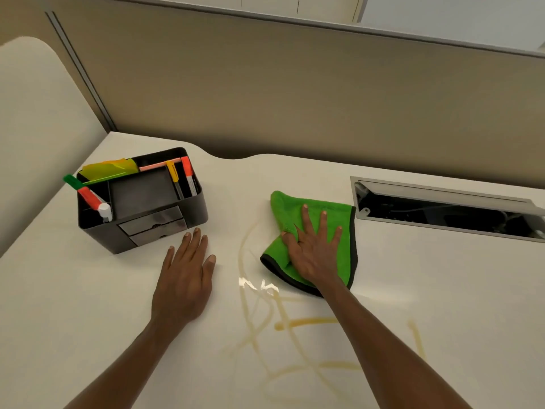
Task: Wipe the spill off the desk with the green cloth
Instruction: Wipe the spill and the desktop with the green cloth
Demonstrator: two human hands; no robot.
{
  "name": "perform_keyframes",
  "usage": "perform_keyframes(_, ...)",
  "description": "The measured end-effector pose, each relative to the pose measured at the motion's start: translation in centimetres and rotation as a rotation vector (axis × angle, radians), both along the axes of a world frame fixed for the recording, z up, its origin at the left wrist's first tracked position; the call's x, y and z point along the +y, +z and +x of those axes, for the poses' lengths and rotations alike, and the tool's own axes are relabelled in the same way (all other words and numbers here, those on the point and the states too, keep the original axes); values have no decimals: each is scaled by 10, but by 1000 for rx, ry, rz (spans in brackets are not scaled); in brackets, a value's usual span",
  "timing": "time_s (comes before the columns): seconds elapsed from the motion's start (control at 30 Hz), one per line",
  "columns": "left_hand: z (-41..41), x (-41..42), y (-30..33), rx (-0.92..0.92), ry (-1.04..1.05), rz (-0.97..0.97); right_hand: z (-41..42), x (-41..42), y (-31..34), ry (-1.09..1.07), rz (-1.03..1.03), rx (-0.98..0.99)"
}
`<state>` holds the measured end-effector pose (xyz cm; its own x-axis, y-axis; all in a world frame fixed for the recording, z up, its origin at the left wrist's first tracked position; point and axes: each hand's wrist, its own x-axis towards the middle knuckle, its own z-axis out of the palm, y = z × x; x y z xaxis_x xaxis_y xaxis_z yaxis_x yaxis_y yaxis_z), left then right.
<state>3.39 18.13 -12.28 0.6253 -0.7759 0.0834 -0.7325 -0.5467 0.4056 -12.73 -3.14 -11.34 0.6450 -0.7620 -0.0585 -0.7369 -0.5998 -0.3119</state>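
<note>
A green cloth (290,211) with a dark edge lies folded on the white desk (442,290), right of centre. My right hand (312,249) presses flat on the cloth, fingers spread, thumb tucked into a fold. A yellowish spill (295,323) runs in thin streaks and loops across the desk, from just left of the cloth down toward the near edge, with a wet shiny patch (259,286) at the cloth's lower left. My left hand (184,278) rests flat on the desk, palm down, left of the spill, holding nothing.
A black desk organiser (165,214) with markers and sticky notes stands at the left, just beyond my left hand. An open cable tray slot (442,212) is set into the desk at the right. A beige partition (295,98) backs the desk.
</note>
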Motion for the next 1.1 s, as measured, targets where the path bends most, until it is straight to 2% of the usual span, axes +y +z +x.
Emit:
perform_keyframes(0.23,1,2,-2,-9,-2,-36,27,15,3,147,-30,50)
perform_keyframes(0.37,3,3,-5,58,13,-115,36,26,2,244,-68,103)
perform_keyframes(0.57,2,7,2,393,141,-335,34,57,1,368,-107,125)
perform_keyframes(0.67,-1,14,10,448,140,-394,27,79,2,409,-95,107)
perform_keyframes(0.83,-16,42,12,424,154,-479,12,108,5,467,-83,98)
perform_keyframes(1.1,-25,60,-4,260,145,-243,-9,139,3,484,-128,99)
